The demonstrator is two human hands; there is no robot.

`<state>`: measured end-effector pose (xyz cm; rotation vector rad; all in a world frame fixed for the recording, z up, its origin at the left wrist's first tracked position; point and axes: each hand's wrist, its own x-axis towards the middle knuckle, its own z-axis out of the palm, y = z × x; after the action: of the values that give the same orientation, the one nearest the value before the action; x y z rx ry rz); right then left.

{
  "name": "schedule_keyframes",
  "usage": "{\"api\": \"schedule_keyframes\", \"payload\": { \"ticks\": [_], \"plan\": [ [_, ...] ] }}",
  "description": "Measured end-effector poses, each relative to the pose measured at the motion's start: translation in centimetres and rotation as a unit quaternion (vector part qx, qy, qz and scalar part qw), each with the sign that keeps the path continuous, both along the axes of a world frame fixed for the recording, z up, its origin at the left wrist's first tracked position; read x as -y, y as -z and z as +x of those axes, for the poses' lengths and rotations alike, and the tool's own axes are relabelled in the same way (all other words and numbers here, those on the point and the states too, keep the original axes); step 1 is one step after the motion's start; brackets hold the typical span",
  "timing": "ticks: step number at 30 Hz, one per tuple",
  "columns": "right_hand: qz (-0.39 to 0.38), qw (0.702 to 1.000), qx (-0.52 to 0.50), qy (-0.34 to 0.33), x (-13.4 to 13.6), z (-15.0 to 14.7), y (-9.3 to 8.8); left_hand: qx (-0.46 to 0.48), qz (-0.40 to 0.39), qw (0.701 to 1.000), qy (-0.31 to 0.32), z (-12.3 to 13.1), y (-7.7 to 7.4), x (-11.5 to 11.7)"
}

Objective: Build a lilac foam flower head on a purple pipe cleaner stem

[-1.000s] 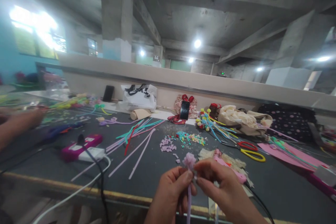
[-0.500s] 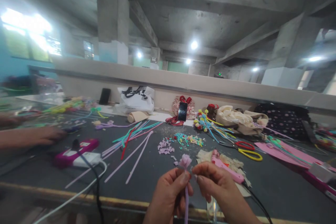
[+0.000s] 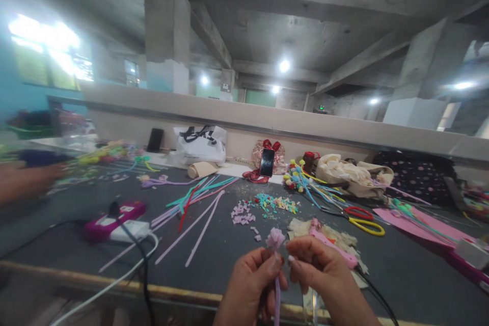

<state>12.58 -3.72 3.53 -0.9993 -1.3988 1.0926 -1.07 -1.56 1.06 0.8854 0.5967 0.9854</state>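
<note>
**Item: pipe-cleaner flower [image 3: 275, 238].** One piece, held low and centre in the head view, above the near edge of the dark table [image 3: 229, 260]. It has a small ruffled head in pale lilac-pink, and a fuzzy lilac stem [image 3: 277, 303] hangs straight down between the hands and out of view at the bottom.

**Left hand [image 3: 252, 280].** Closed. Thumb and forefinger pinch the stem just under the head and the other fingers curl around it lower down. This grip probably keeps the head upright and steady.

**Right hand [image 3: 324, 275].** Closed. Its fingertips meet the base of the head from the right, opposite the left thumb. The view is too soft to tell whether they also hold a small loose piece.

**Within reach on the table.**
- Pink glue gun [image 3: 332, 247], lying on pale scraps just beyond the right hand.
- Scissors [image 3: 364, 219], with red and yellow handles, further right.
- Lilac cut bits [image 3: 241, 212], and mixed coloured bits [image 3: 277, 202] beside them, in heaps ahead of the hands, likely kept there as stock.
- Long pipe cleaners [image 3: 198, 204], fanned out to the left.
- Magenta power strip [image 3: 114, 214], with cables trailing over the table edge.

**Far side.** Phone [image 3: 266, 162], propped upright against the wall, and a white bag [image 3: 200, 143].

**Far left.** Another person's arm [image 3: 23, 183], blurred.
</note>
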Motion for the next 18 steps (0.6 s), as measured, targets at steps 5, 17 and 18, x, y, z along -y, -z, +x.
{"api": "schedule_keyframes", "payload": {
  "ticks": [5,17,18],
  "plan": [
    [-0.002,1.000,-0.012,0.012,0.0,0.1,0.1,0.007,-0.014,1.000,0.023,0.3,0.6,-0.4],
    [-0.054,0.994,-0.091,0.012,-0.6,0.0,0.5,-0.011,-0.008,1.000,0.002,0.6,0.3,0.2],
    [-0.064,0.992,-0.104,0.002,-0.7,-0.2,0.5,-0.005,-0.007,1.000,0.005,0.5,0.4,0.2]
  ]
}}
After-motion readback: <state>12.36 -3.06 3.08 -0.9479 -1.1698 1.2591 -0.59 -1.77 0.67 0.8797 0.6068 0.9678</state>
